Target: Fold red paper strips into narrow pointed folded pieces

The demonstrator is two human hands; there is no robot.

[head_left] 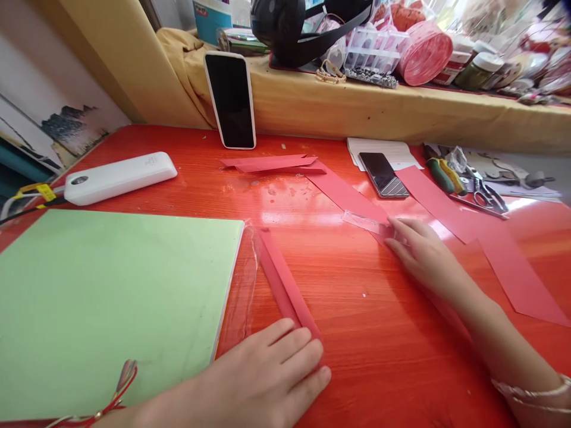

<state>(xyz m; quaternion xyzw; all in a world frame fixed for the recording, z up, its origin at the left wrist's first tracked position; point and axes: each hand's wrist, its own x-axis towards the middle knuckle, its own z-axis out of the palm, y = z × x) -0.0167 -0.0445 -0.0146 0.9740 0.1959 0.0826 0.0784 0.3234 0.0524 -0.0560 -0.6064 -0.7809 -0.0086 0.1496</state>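
My left hand (267, 374) lies with its fingers flat over the lower end of a folded red paper strip (285, 279), pressing it to the table. Thumb and fingertips of my right hand (417, 252) are closed on a clear plastic strip (363, 222), which looks like tape. That strip lies across the end of a flat red paper strip (343, 190). Farther back are folded red paper pieces (272, 163). To the right of my right hand, more red paper strips (513, 267) overlap.
A green board (111, 297) covers the left side, with a white power bank (120, 177) behind it. A phone (231, 98) leans upright at the back. A dark phone-like device (382, 173), pliers (441, 173) and scissors (484, 190) lie at the right rear.
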